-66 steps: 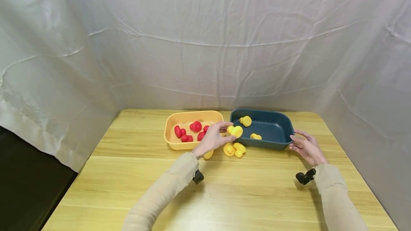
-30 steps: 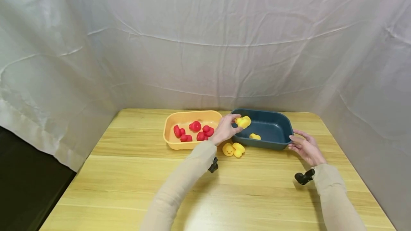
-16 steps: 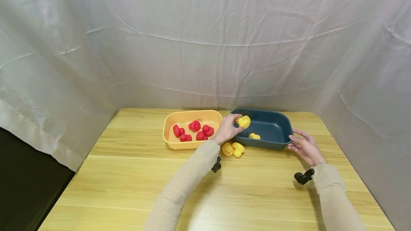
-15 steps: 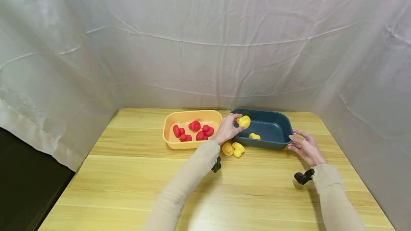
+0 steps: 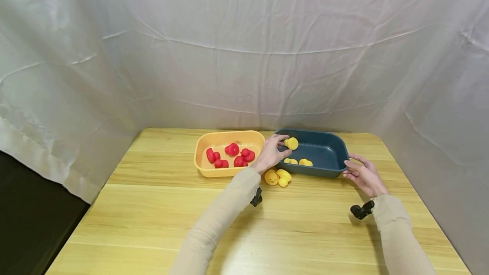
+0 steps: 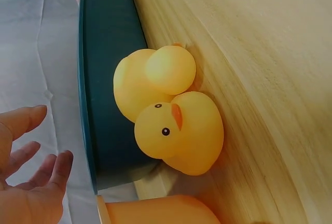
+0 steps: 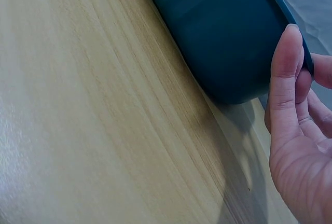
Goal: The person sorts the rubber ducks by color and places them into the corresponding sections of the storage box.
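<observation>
My left hand (image 5: 272, 152) hovers at the left end of the dark blue bin (image 5: 324, 150), fingers spread and empty, as the left wrist view also shows of the left hand (image 6: 31, 182). Three yellow ducks lie in the bin; one (image 5: 292, 143) sits right by my fingertips. Two more yellow ducks (image 5: 278, 177) stand on the table against the bin's front wall, close up in the left wrist view (image 6: 179, 133). My right hand (image 5: 363, 175) rests against the bin's right front corner, thumb (image 7: 288, 53) flat on the blue wall (image 7: 223, 32).
An orange bin (image 5: 221, 139) with several red ducks (image 5: 232, 149) stands directly left of the blue one. The wooden table (image 5: 267, 224) ends at white cloth walls behind and to the right, and drops off at the left edge.
My left hand carried a yellow duck from the table over the blue bin and let it go; it now lies in the bin. The right hand stayed at the bin's corner.
</observation>
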Demonstrator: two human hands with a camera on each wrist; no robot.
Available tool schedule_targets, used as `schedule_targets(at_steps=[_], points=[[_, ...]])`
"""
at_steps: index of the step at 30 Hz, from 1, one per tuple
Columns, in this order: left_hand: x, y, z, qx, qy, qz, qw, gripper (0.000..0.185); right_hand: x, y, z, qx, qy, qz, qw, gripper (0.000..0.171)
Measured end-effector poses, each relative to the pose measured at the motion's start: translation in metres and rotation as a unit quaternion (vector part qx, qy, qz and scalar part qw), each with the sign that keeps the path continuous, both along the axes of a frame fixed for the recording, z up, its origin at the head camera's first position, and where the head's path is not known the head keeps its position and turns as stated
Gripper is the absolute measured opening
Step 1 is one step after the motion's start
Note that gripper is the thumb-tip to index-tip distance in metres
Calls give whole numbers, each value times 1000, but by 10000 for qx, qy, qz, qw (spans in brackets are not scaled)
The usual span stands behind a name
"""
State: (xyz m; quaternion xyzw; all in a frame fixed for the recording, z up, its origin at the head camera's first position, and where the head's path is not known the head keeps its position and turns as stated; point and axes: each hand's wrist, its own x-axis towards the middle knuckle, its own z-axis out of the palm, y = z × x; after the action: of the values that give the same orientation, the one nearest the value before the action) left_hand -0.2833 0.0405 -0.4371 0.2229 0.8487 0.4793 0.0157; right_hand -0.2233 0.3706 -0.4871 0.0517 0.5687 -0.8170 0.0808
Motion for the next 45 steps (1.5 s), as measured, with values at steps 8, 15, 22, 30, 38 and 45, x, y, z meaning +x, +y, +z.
schedule_targets(at_steps=[8,15,22,30,38,45], points=[[5,-15,2,193,-232,-79,9995,51,-1,-1,0,10,10,4,10000,30],[10,-29,-1,260,-324,-157,9990,51,1,0,-1,18,19,8,10000,31],[17,-43,0,202,-161,-276,9993,50,2,-1,1,11,-15,15,10000,26],[25,-60,-1,367,145,-371,9985,47,2,-1,1,-14,28,28,10000,28],[39,-83,-3,597,129,-369,9975,50,2,0,2,62,9,0,10000,30],[49,-112,-5,837,-256,-151,9960,46,2,0,2,68,-6,5,10000,31]])
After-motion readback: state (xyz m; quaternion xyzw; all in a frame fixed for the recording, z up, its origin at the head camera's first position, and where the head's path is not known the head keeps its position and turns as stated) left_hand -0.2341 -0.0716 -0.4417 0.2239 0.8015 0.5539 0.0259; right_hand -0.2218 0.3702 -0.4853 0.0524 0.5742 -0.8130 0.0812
